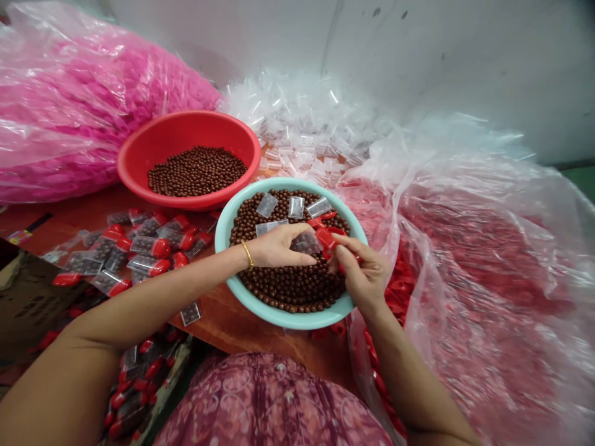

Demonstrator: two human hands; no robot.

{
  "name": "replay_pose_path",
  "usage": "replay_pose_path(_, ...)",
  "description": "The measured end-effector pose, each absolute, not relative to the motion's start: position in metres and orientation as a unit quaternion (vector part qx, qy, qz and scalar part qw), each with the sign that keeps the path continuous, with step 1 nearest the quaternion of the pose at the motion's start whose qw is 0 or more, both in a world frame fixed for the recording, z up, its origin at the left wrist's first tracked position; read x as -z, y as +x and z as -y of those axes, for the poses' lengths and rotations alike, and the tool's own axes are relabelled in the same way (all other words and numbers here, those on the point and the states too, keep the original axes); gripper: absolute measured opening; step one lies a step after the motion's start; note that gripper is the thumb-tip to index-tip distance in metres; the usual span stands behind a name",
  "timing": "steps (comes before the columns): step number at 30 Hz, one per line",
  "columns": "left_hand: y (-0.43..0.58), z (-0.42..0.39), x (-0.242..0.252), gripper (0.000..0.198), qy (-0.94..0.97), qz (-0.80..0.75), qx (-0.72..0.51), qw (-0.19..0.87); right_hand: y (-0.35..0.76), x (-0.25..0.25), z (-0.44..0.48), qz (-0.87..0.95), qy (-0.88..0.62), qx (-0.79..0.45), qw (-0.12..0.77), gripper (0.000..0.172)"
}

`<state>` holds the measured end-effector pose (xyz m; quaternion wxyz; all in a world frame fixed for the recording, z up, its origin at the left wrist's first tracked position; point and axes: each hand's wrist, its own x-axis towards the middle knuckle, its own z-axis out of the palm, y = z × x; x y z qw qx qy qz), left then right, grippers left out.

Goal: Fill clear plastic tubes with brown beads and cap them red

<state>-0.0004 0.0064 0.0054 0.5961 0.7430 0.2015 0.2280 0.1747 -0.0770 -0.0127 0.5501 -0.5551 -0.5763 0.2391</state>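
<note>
Clear plastic shows between the thumb and fingers of the left hand (274, 249), near the centre of the frame: they grip a small box (304, 243) with dark balls inside. The right hand (365, 267), just to the right, pinches a red cap (325, 239) at the end of the box; more red shows about its fingers, but how many pieces it holds I cannot tell. Whether cap and box touch is also hard to see. A gold bracelet (248, 254) circles the left wrist.

Both hands are over a pale blue bowl (289, 318) at the centre of the frame, which holds shiny brown balls (288, 288). Four more clear boxes (296, 207) lie on the balls beyond the left hand.

Up and to the left of that bowl stands a red bowl (199, 127), also with brown balls in it. At left of centre, filled boxes with red caps (149, 246) lie heaped on the orange table (260, 337), and more are piled below, at the lower left. A clear bag of pink pieces (93, 99) fills the upper left. Clear plastic pieces (307, 114) are heaped at top centre, against a pale wall (427, 56). A large bag of red pieces (493, 291) takes up the right side.
</note>
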Motion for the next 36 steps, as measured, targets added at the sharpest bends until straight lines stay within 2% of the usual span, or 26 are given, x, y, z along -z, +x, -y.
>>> replay_pose_path(2, 0.001, -0.007, -0.010, 0.021, 0.727, -0.219, -0.266, 0.594, 0.178, 0.014, 0.077, 0.528, -0.570, -0.243, 0.581, 0.026)
replay_pose_path(4, 0.001, -0.007, -0.013, 0.018, 0.716, -0.252, -0.302, 0.577, 0.178, 0.013, 0.075, 0.540, -0.600, -0.227, 0.545, 0.038)
replay_pose_path(6, 0.000, -0.007, -0.015, 0.019, 0.704, -0.270, -0.325, 0.571, 0.174, 0.007, 0.071, 0.599, -0.642, -0.200, 0.434, 0.038)
replay_pose_path(8, -0.001, -0.008, -0.015, 0.020, 0.689, -0.275, -0.328, 0.585, 0.166, -0.001, 0.067, 0.666, -0.677, -0.169, 0.263, 0.026)
replay_pose_path(11, -0.005, -0.008, -0.013, 0.023, 0.652, -0.267, -0.303, 0.641, 0.151, -0.012, 0.060, 0.737, -0.664, -0.128, 0.007, 0.022)
replay_pose_path(13, -0.007, -0.010, -0.012, 0.027, 0.619, -0.252, -0.291, 0.684, 0.144, -0.016, 0.056, 0.765, -0.627, -0.118, -0.088, 0.020)
replay_pose_path(15, -0.010, -0.011, -0.011, 0.029, 0.584, -0.232, -0.297, 0.719, 0.142, -0.016, 0.053, 0.782, -0.601, -0.119, -0.114, 0.020)
replay_pose_path(18, -0.011, -0.012, -0.012, 0.027, 0.544, -0.222, -0.308, 0.748, 0.149, -0.012, 0.051, 0.783, -0.603, -0.145, -0.040, 0.018)
replay_pose_path(23, -0.010, -0.011, -0.011, 0.025, 0.566, -0.236, -0.302, 0.730, 0.168, -0.018, 0.048, 0.698, -0.597, -0.243, 0.311, 0.018)
replay_pose_path(26, -0.009, -0.011, -0.009, 0.026, 0.587, -0.232, -0.283, 0.722, 0.169, -0.031, 0.045, 0.622, -0.598, -0.256, 0.436, 0.016)
replay_pose_path(30, -0.008, -0.010, -0.006, 0.027, 0.607, -0.230, -0.267, 0.713, 0.161, -0.041, 0.039, 0.605, -0.585, -0.266, 0.470, 0.014)
replay_pose_path(36, -0.009, -0.008, -0.005, 0.026, 0.625, -0.218, -0.247, 0.708, 0.159, -0.037, 0.034, 0.655, -0.560, -0.274, 0.427, 0.016)
